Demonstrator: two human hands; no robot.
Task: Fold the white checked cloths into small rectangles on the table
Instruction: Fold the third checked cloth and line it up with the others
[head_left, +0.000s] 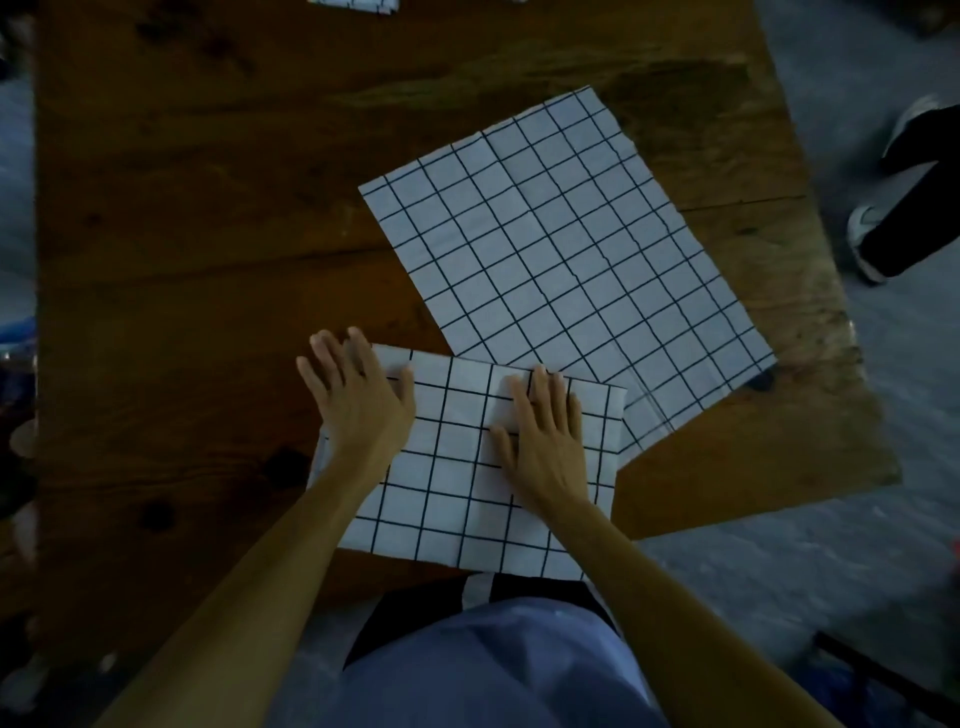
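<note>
Folded checked cloth (457, 467) (black grid on white) under both flat, straight-fingered hands.

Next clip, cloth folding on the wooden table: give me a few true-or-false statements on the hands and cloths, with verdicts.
1. Both hands lie flat on the near cloth. True: left hand and right hand press it with straight fingers.
2. The far cloth is bunched into a ball. False: it lies spread flat.
3. The near cloth overlaps the far cloth's edge. True.
4. The table is glass. False: it is brown wood.
</note>
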